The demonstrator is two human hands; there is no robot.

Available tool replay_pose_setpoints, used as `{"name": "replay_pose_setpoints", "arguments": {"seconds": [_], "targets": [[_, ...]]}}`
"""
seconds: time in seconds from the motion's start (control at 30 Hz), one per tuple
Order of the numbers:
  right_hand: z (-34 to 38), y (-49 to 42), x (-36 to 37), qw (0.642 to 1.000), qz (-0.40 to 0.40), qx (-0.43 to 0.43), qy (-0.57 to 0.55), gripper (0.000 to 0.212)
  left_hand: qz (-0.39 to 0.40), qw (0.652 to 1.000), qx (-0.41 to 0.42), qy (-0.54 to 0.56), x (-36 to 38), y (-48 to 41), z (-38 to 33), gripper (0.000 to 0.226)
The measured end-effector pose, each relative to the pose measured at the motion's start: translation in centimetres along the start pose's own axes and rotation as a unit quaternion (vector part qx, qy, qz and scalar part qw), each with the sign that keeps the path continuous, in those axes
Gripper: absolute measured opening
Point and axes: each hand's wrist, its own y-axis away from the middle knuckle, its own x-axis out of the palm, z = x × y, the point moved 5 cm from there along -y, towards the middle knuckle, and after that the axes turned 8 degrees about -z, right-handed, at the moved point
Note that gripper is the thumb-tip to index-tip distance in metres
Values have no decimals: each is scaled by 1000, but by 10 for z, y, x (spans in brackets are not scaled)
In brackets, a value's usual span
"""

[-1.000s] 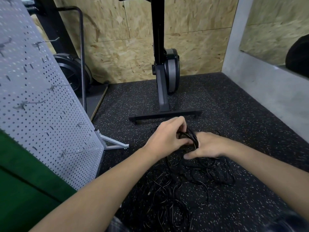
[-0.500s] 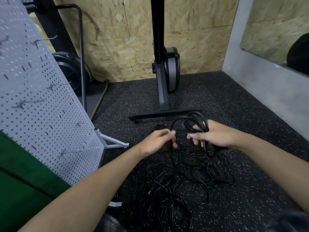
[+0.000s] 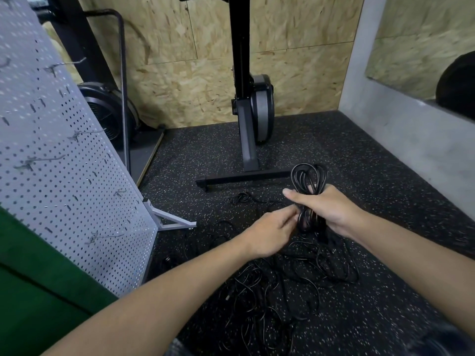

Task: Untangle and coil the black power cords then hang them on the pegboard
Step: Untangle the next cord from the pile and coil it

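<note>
Right hand (image 3: 325, 209) is closed around the coil (image 3: 308, 194); left hand (image 3: 270, 233) pinches its lower strands: wrap the tail snugly so loops stay even

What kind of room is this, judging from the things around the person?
Probably a home gym or workshop corner: speckled rubber floor, an upright exercise machine against chipboard walls, and a metal pegboard with hooks.

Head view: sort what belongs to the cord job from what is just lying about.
Job:
- coiled cord in the right hand
- left hand pinching the coil's lower end
- tangled cords on the floor
- pegboard with hooks

Lying about:
- exercise machine
- fan wheel
</note>
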Motion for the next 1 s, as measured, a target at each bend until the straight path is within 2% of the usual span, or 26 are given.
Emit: {"name": "replay_pose_setpoints", "arguments": {"seconds": [0.07,0.17,0.3,0.43,0.53,0.6,0.73,0.83,0.93,1.0], "targets": [[4,4,1,1000,12,3,-7,30,26,1000,1,3,3,1,3,24],[8,5,0,1000,18,0,-14,23,50,999,-1,17,5,4,8,27],[10,6,1,1000,18,-10,-12,32,83,995,-42,31,8,7,16,35],[15,3,-8,999,-43,-26,15,44,118,991,-57,-23,5,10,34,44],[15,0,-12,994,-67,-57,63,34,123,989,-79,-6,4,8,42,41],[18,0,-15,990,-75,-72,93,41,152,984,-93,-24,10,9,47,37],[21,-1,-25,977,-113,-81,161,40,177,972,-118,-103,9,11,67,30],[19,2,-28,967,-110,-69,221,55,136,975,-116,-136,-5,6,73,21],[20,4,-29,949,-82,-48,299,78,20,990,-59,-125,-25,-3,63,21],[22,4,-27,938,-52,-47,339,84,-56,993,-7,-108,-36,-7,54,22]]}}
